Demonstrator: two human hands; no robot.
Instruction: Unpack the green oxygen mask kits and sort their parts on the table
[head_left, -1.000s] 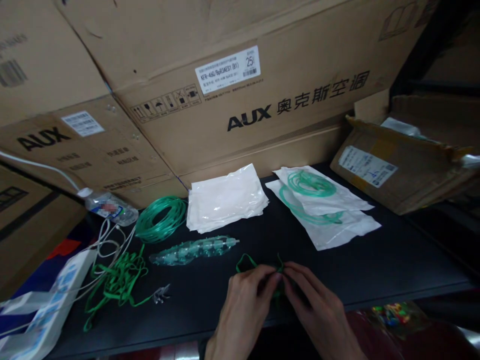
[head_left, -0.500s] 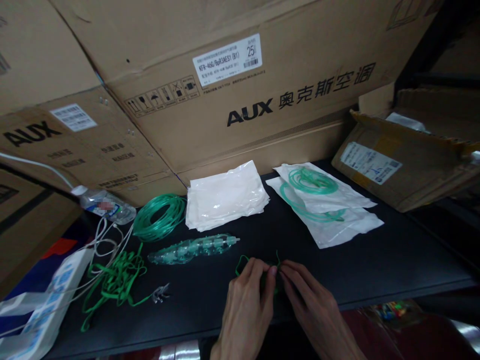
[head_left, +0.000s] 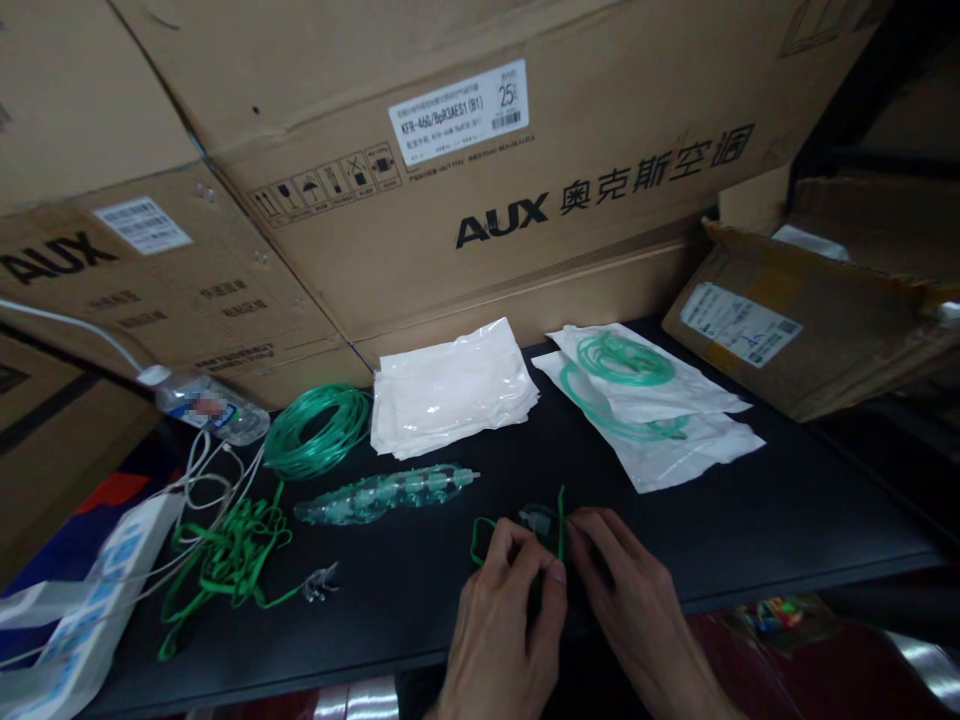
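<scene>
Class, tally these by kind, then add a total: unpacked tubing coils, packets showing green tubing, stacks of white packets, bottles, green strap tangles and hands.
Unpacked tubing coil: 1
Packets showing green tubing: 2
Stack of white packets: 1
Bottle: 1
Green strap tangle: 1
Hands, left and right: 2
Total: 8

On the worktop (head_left: 750,530), the pouch stack (head_left: 454,390) lies past the left hand (head_left: 506,620); the power strip (head_left: 112,605) is far left of it. The cardboard box (head_left: 720,330) sits past the right hand (head_left: 626,585), farther right.
</scene>
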